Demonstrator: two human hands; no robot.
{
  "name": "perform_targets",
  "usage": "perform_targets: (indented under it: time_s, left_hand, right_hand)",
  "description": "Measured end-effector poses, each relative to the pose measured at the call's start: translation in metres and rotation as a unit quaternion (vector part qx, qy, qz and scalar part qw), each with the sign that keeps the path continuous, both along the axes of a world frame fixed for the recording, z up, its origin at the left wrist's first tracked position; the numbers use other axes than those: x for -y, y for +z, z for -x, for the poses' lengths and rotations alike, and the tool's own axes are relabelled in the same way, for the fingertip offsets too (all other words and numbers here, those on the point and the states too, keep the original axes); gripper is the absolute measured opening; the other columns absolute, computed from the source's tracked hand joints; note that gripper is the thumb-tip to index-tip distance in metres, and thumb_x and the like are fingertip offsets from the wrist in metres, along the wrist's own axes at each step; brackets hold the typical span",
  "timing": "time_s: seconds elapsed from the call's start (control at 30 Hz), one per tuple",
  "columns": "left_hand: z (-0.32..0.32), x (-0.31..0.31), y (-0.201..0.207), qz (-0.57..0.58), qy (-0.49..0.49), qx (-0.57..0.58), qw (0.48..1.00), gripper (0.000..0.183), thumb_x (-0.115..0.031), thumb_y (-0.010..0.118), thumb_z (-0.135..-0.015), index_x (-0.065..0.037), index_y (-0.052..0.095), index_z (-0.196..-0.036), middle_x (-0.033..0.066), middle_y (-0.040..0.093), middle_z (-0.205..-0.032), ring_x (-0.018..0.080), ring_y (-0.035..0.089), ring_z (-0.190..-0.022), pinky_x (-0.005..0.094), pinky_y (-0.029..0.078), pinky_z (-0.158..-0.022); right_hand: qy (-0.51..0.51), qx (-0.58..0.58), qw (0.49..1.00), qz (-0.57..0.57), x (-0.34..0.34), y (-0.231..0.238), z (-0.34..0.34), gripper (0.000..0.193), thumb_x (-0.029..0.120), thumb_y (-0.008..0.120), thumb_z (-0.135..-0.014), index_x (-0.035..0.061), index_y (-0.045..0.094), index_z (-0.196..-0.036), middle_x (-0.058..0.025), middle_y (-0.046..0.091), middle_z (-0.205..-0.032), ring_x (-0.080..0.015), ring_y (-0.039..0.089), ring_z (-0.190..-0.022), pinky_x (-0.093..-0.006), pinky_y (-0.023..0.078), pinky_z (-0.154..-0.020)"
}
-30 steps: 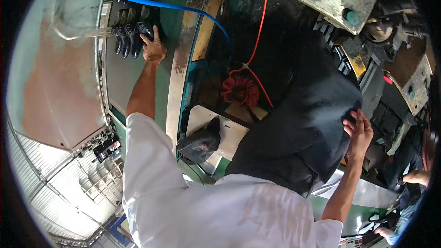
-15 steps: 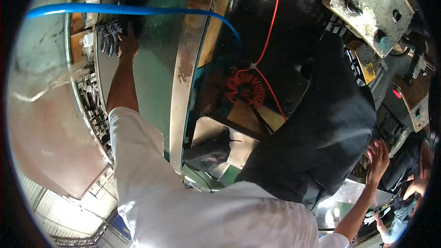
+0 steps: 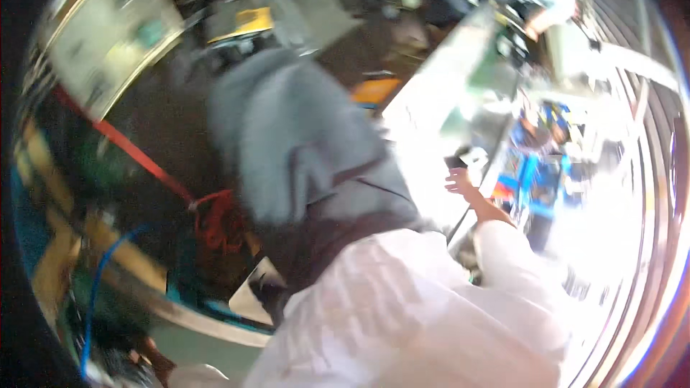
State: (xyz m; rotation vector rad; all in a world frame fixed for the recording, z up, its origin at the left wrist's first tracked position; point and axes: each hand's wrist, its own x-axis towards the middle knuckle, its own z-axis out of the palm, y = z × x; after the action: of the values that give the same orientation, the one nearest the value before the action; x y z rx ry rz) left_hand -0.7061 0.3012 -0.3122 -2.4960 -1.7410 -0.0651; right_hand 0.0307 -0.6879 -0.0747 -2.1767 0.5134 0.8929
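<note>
Two hands are kept well apart: right hand [image 3: 462, 185], fingers spread, is seen just beside a small dark item [image 3: 455, 162] at the glaring surface [image 3: 422, 154]; left hand [image 3: 149, 356] is blurred near dark clutter [image 3: 113, 363], grip can't be told. Progress can't be judged.

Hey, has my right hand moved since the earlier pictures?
Yes. Though the view has turned and blurred, your right hand is clearly farther from the yellow block, out to your right by the bright bench.

one blue hose [image 3: 91, 294], one red hose [image 3: 144, 162], one white shirt [image 3: 359, 323]
</note>
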Motion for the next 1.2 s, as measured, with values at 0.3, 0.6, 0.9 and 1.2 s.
perform_targets:
  time_s: [0.3, 0.6, 0.9, 1.2]
  left_hand:
    - [-0.117, 0.148, 0.066, 0.060, 0.090, 0.272, 0.956, 0.027, -0.011, 0.057, -0.101, 0.002, 0.060, -0.125, 0.0170, 0.061, -0.106, 0.0299, 0.054, -0.084, 0.0468, 0.044, -0.070]
    - [-0.181, 0.241, 0.158, 0.127, 0.155, 0.410, 0.890, 0.016, -0.003, 0.057, -0.100, 0.002, 0.065, -0.112, 0.0105, 0.061, -0.087, 0.0216, 0.048, -0.064, 0.0387, 0.040, -0.053]
    - [-0.321, 0.189, 0.168, 0.464, 0.007, 0.472, 0.750, 0.011, -0.001, 0.058, -0.102, -0.003, 0.067, -0.108, 0.0059, 0.062, -0.080, 0.0132, 0.044, -0.054, 0.0302, 0.033, -0.042]
    - [-0.468, 0.219, 0.150, 0.439, -0.004, 0.457, 0.774, 0.019, -0.002, 0.055, -0.107, 0.000, 0.066, -0.122, 0.0097, 0.070, -0.097, 0.0195, 0.066, -0.078, 0.0331, 0.055, -0.067]
  right_hand:
    - [0.384, -0.196, 0.856, 0.285, 0.145, -0.099, 0.303, 0.016, 0.020, 0.065, -0.090, 0.0090, 0.066, -0.102, -0.0089, 0.062, -0.088, -0.0255, 0.062, -0.074, -0.0456, 0.047, -0.064]
    - [0.443, 0.352, 0.476, 0.674, 0.261, -0.176, 0.168, 0.019, 0.023, 0.067, -0.086, 0.0165, 0.067, -0.104, 0.0023, 0.047, -0.062, -0.0196, 0.049, -0.058, -0.0396, 0.037, -0.052]
    - [-0.247, 0.158, 0.914, 0.280, 0.304, -0.205, -0.046, 0.081, 0.053, 0.074, -0.092, -0.0094, 0.055, -0.141, -0.0266, 0.069, -0.130, -0.0448, 0.067, -0.121, -0.0489, 0.050, -0.105]
    - [-0.435, 0.146, 0.842, 0.284, 0.189, -0.149, -0.004, 0.086, 0.047, 0.070, -0.088, -0.0082, 0.042, -0.147, -0.0405, 0.061, -0.136, -0.0560, 0.060, -0.128, -0.0533, 0.048, -0.113]
